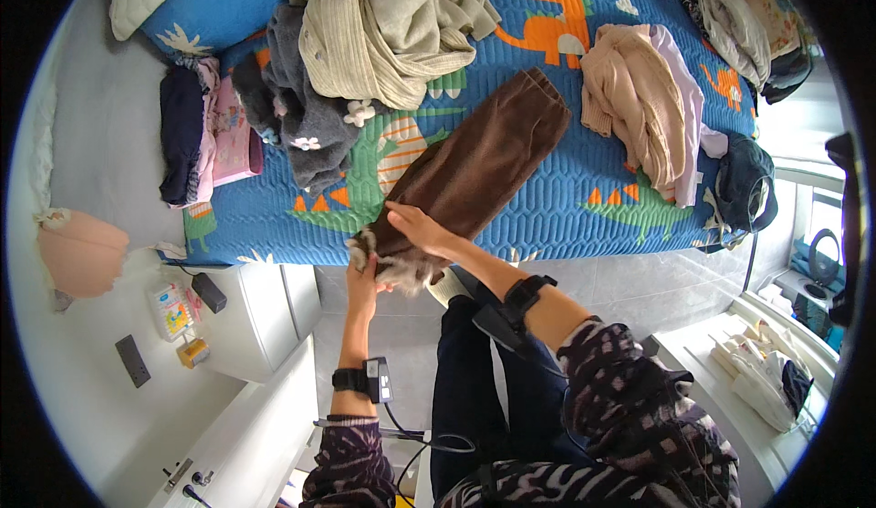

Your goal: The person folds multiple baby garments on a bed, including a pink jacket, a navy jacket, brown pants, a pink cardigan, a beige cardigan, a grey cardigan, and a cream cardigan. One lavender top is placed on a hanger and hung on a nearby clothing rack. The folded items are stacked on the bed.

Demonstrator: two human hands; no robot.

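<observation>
Brown trousers with a fluffy lining lie folded lengthwise and slanting across the blue dinosaur-print bed cover. At the bed's front edge my left hand grips their fluffy end, which hangs a little over the edge. My right hand rests on the brown fabric close by, fingers extended. Beyond the trousers lie a grey garment with flower trims and a striped cream garment. A beige knitted sweater lies to the right, on top of a pale lilac garment.
A pink box and a folded navy garment are at the bed's left end. A dark cap sits at the right edge. A white cabinet stands at the lower left, with a cable hanging near my left forearm.
</observation>
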